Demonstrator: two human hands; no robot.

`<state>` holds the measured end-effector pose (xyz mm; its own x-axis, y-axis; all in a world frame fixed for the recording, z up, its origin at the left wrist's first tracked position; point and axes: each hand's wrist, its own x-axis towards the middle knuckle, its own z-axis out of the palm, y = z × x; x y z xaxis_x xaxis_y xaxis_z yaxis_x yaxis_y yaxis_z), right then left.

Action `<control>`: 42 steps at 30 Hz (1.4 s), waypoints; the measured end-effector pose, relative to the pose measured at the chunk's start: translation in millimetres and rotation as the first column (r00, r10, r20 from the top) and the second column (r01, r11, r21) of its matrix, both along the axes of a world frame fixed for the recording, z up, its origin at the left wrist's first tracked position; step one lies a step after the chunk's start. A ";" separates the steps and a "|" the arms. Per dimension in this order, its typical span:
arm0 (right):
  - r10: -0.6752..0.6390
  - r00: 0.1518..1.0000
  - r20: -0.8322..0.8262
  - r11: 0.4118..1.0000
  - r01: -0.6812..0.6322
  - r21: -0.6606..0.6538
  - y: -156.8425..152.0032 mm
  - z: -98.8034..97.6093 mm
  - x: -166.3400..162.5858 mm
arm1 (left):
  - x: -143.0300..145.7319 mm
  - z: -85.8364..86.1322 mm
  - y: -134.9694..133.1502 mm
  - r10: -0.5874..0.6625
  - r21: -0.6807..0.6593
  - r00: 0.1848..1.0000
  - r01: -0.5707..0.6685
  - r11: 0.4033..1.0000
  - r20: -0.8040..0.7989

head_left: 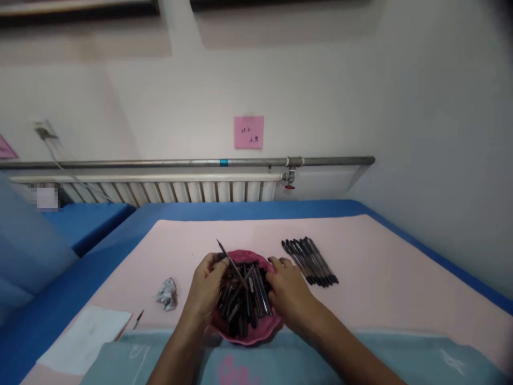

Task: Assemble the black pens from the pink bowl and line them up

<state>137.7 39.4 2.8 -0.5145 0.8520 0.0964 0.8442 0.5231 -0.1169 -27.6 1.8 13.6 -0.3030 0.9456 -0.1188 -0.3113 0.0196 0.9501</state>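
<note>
A round pink basket (262,336) with a wavy rim holds a heap of dark pen parts (240,307), clear barrels and black caps among them. Over the basket's left side, my left hand (209,278) pinches a slim pen (232,263), its pointed end slanting up and away to the left. My right hand (289,289) lies at the basket's right rim, fingers curled in over the pen parts. What its fingertips hold, if anything, is hidden. To the right, a row of black capped pens (310,262) lies side by side on the pink sheet.
Left of the basket lie a crumpled wrapper (167,294), a small dark pen tip (138,319) and a white paper sheet (86,339). A teal cloth (168,342) covers the near edge. Beyond the blue-edged table stand a radiator (200,190) and a pipe (160,163).
</note>
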 end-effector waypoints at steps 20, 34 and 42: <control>-0.071 0.482 -0.873 0.915 -0.317 -0.249 -168.5 21.9 36.9 | 43.1 25.5 -164.8 0.107 0.113 0.926 -0.157 0.981 0.361; 0.037 0.447 -0.894 0.961 -0.262 -0.091 -259.8 57.4 86.1 | 96.7 54.1 -252.7 0.042 0.275 0.971 -0.107 0.955 0.234; 0.060 0.453 -0.890 0.973 -0.225 -0.049 -266.9 59.1 94.2 | 104.2 51.8 -254.6 0.016 0.325 0.978 -0.084 0.942 0.207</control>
